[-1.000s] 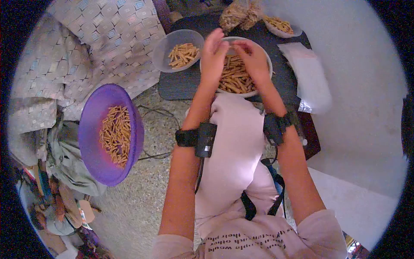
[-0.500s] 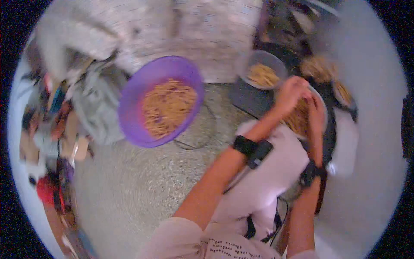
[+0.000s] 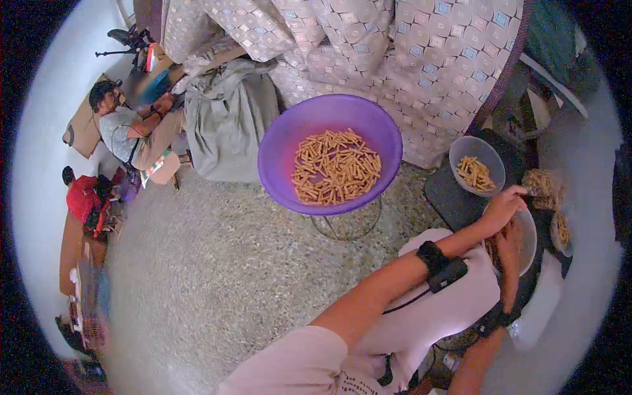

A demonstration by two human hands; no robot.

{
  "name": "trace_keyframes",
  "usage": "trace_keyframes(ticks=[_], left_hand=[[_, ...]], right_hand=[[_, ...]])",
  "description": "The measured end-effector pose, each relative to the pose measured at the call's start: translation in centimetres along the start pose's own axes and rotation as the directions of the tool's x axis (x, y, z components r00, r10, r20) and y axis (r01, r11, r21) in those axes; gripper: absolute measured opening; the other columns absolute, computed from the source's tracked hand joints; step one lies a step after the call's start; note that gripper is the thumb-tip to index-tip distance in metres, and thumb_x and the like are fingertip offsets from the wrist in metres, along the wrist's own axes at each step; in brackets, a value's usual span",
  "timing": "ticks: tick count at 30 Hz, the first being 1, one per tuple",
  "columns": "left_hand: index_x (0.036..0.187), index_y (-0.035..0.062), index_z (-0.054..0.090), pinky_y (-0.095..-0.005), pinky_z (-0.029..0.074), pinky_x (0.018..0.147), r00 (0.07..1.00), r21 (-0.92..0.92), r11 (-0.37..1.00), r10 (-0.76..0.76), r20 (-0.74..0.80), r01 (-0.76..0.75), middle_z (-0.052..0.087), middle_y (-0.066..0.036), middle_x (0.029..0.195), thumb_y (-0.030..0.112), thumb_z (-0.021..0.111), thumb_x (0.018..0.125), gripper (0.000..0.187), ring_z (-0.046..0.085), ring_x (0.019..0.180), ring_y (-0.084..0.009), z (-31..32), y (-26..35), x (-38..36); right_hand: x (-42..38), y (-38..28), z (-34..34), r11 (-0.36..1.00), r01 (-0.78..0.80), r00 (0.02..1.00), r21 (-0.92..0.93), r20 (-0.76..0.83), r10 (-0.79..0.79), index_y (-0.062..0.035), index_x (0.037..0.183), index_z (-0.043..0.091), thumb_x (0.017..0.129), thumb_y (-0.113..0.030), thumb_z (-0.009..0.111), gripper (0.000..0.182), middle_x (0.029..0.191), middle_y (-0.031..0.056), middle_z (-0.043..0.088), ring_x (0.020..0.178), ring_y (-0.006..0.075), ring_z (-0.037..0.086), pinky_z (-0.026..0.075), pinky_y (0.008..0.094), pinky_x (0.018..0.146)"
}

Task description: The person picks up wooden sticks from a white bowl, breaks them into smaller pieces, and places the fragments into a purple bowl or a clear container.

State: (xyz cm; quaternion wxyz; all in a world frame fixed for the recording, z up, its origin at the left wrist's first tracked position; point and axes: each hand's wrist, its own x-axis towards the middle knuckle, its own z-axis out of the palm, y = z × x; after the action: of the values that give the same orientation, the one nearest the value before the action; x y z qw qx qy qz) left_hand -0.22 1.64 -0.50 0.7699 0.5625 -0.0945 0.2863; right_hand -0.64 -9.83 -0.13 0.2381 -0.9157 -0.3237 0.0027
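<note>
My left hand (image 3: 504,209) is closed at the rim of a pale bowl (image 3: 528,245), with a small dark thing I cannot make out at its fingertips. Below it, my right hand (image 3: 507,243) reaches into the same bowl over brownish pieces; its fingers are blurred and partly hidden. Just behind stands a translucent bowl (image 3: 457,157) holding a small heap of tan sticks (image 3: 475,174). A bundle of tan pieces (image 3: 544,186) lies beyond my left hand, beside a small container of sticks (image 3: 561,232).
A large purple basin (image 3: 276,155) of short tan sticks (image 3: 336,166) rests on a wire stand (image 3: 352,232) to the left. Farther left are a grey-green cloth (image 3: 230,122), a seated person (image 3: 122,128) and a person in red (image 3: 84,199). Patterned fabric (image 3: 454,72) hangs behind.
The view has swung, so the basin and bowls appear farther right. My hands, earlier close together over the bowl, now sit differently, the left reaching to the far rim with something dark at its fingertips.
</note>
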Motion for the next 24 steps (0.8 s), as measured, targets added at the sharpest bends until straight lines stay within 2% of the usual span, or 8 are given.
trace_keyframes(ticks=[2,5,11,13,14,17,21,24], left_hand=[[0.104,0.0044,0.055,-0.0348,0.047,0.077,0.998,0.17,0.984,-0.061,-0.002,0.06,0.063,-0.012,0.089,0.018,0.048,0.09,0.021,0.06,0.084,-0.0237,0.1,1.5,-0.4],[0.091,0.0025,0.059,-0.0385,0.046,0.078,0.996,0.346,0.935,-0.089,0.014,0.079,0.062,-0.015,0.089,0.021,0.047,0.089,0.022,0.059,0.085,-0.0301,0.3,1.1,-0.4],[0.088,0.0035,0.059,-0.0419,0.045,0.078,0.997,0.34,0.938,-0.071,0.012,0.063,0.06,-0.016,0.085,0.023,0.047,0.088,0.022,0.058,0.085,-0.0338,0.3,0.1,-0.3],[0.085,0.0019,0.058,-0.0375,0.045,0.067,0.997,0.351,0.934,0.081,-0.018,-0.07,0.06,-0.014,0.077,0.018,0.05,0.086,0.018,0.058,0.073,-0.026,0.9,-1.2,-0.3],[0.084,0.0012,0.058,-0.0352,0.045,0.062,0.987,0.361,0.923,0.159,-0.031,-0.137,0.06,-0.012,0.073,0.015,0.052,0.085,0.015,0.058,0.066,-0.0221,0.7,-2.2,-0.2],[0.088,0.0028,0.059,-0.0425,0.044,0.079,0.993,0.343,0.934,-0.114,0.036,0.095,0.06,-0.016,0.086,0.023,0.047,0.088,0.023,0.058,0.086,-0.0343,0.3,0.6,-0.4],[0.09,0.0039,0.06,-0.0399,0.045,0.081,0.997,0.43,0.902,-0.052,0.049,0.026,0.061,-0.016,0.089,0.024,0.05,0.087,0.022,0.058,0.089,-0.0323,0.5,-0.6,-0.5],[0.092,0.0046,0.061,-0.0393,0.045,0.083,0.995,0.389,0.92,-0.075,0.059,0.046,0.062,-0.014,0.093,0.025,0.051,0.086,0.023,0.058,0.091,-0.0322,0.5,-0.9,-0.5]], right_hand=[[0.1,1.6,0.6,0.997,0.069,0.997,-0.017,-0.037,-0.069,-0.0004,0.121,0.049,0.087,-0.028,0.049,0.044,0.127,0.0181,0.046,0.117,0.0321,0.041,0.03,0.0397,0.1],[0.0,0.6,0.0,0.999,0.05,0.998,-0.01,-0.023,-0.05,-0.0004,0.121,0.049,0.087,-0.028,0.049,0.044,0.126,0.0178,0.047,0.117,0.0317,0.042,0.03,0.0394,0.1],[-0.3,0.1,-0.4,0.999,0.006,1.0,0.041,-0.014,-0.005,-0.0005,0.121,0.049,0.088,-0.028,0.049,0.044,0.126,0.0172,0.048,0.116,0.0309,0.043,0.031,0.0388,0.099],[-0.4,0.4,-0.3,0.996,-0.015,0.999,0.083,-0.029,0.017,-0.0005,0.121,0.049,0.088,-0.028,0.049,0.044,0.125,0.017,0.048,0.116,0.0306,0.043,0.031,0.0386,0.099],[-0.5,0.5,-0.3,0.993,-0.026,0.999,0.117,-0.041,0.031,-0.0005,0.121,0.049,0.088,-0.028,0.049,0.044,0.125,0.0169,0.048,0.116,0.0305,0.043,0.032,0.0385,0.099],[-0.2,1.6,0.0,0.964,-0.059,0.991,0.26,-0.102,0.088,-0.0005,0.121,0.049,0.088,-0.029,0.049,0.044,0.125,0.0166,0.048,0.115,0.0301,0.044,0.032,0.0382,0.099],[0.5,3.1,0.4,0.832,-0.07,0.959,0.55,-0.192,0.207,-0.0005,0.121,0.049,0.088,-0.029,0.049,0.044,0.125,0.0162,0.049,0.115,0.0295,0.044,0.033,0.0379,0.098],[0.5,3.9,0.4,0.703,-0.051,0.932,0.709,-0.219,0.289,-0.0005,0.121,0.049,0.088,-0.029,0.049,0.044,0.124,0.0159,0.049,0.114,0.0291,0.045,0.033,0.0376,0.098]])
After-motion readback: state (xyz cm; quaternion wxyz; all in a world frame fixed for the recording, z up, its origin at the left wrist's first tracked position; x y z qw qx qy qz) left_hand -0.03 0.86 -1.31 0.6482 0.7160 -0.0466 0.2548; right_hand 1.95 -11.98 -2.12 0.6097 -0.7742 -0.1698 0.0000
